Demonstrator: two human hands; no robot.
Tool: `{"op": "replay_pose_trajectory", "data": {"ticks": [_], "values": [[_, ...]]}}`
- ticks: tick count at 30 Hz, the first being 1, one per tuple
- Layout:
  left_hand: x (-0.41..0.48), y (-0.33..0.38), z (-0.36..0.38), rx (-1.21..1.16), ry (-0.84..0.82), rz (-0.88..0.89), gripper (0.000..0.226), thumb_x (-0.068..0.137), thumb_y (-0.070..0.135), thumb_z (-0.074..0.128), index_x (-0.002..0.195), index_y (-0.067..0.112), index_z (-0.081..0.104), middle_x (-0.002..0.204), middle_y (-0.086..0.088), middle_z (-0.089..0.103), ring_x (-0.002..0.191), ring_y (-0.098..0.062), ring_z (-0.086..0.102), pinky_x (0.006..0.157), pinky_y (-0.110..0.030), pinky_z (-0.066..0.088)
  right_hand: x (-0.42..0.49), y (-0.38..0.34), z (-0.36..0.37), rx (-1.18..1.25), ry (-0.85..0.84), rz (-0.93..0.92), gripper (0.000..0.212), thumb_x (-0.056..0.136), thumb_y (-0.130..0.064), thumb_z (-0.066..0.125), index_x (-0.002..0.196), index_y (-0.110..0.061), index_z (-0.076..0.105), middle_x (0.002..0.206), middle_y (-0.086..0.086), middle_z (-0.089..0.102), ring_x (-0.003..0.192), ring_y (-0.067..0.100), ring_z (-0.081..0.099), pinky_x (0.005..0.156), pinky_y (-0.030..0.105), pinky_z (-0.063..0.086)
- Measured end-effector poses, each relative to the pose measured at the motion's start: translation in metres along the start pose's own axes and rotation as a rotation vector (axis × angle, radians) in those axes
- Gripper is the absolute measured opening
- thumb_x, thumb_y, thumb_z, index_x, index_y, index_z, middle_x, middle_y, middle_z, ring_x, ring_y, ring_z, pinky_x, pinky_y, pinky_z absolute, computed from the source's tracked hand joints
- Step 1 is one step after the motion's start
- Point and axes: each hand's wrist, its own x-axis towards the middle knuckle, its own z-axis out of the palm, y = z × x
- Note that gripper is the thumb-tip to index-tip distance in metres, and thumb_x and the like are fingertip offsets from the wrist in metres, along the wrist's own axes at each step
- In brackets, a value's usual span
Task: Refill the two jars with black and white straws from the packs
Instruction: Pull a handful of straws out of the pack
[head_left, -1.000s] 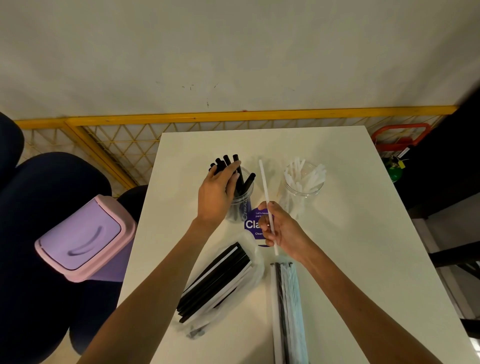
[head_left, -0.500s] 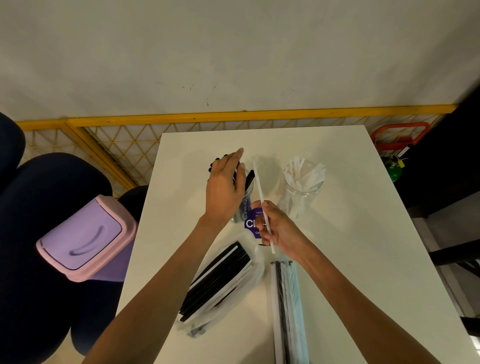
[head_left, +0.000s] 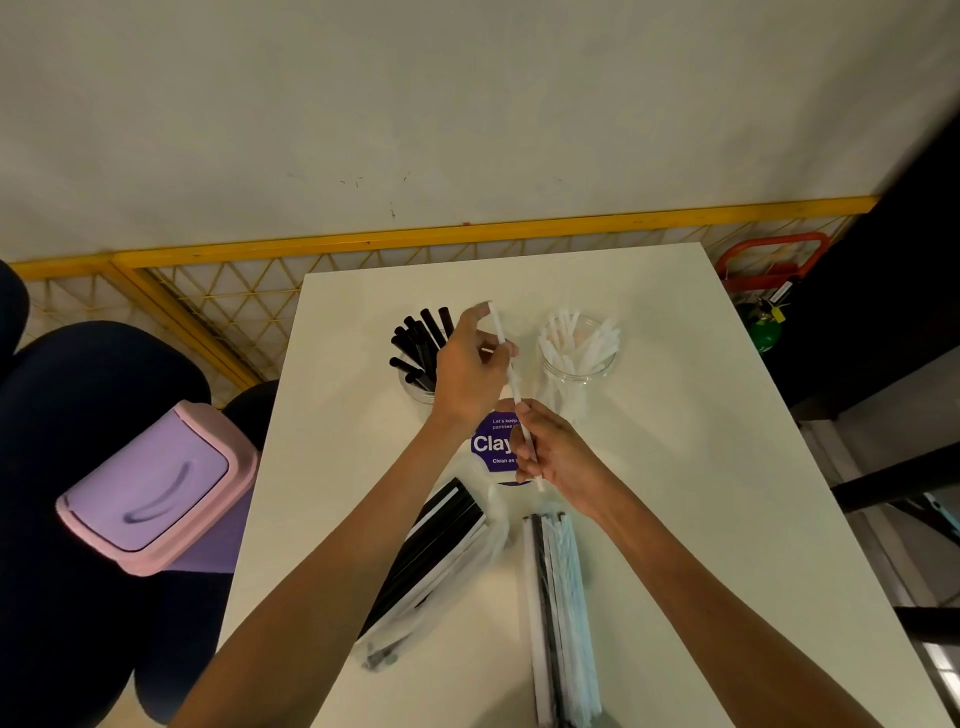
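Both hands, right hand low and left hand high, pinched one thin white paper straw just left of the clear glass jar of white straws, probably steadying it for dropping in.

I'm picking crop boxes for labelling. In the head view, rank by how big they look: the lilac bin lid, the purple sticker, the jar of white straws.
1. Lilac bin lid, clearly largest, though it may sit nearer the camera.
2. Jar of white straws.
3. Purple sticker, partly hidden by the hands, so its place against the jar is unsure.
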Motion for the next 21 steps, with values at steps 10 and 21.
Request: {"op": "replay_pose_trajectory", "data": {"ticks": [10, 21], "values": [[0.045, 0.069, 0.012, -0.109, 0.317, 0.501, 0.053, 0.094, 0.005, 0.049, 0.142, 0.004, 0.027, 0.08, -0.016, 0.054, 0.065, -0.025, 0.056, 0.066, -0.031, 0.053, -0.015, 0.008, -0.055, 0.074, 0.174, 0.013, 0.021, 0.094, -0.028, 0.05, 0.115, -0.025, 0.051, 0.087, 0.004, 0.067, 0.073, 0.018, 0.063, 0.075, 0.031, 0.053], [0.043, 0.013, 0.08, 0.28, 0.142, 0.515, 0.038, 0.096, 0.012, 0.043, 0.133, 0.01, 0.046, 0.099, -0.011, 0.065, 0.068, -0.021, 0.062, 0.065, -0.037, 0.056, -0.025, -0.005, -0.104, 0.092, 0.236, 0.004, 0.023, 0.098, -0.023, 0.045, 0.12, -0.022, 0.049, 0.094, 0.006, 0.064, 0.079, 0.021, 0.063, 0.075, 0.03, 0.053]]}}
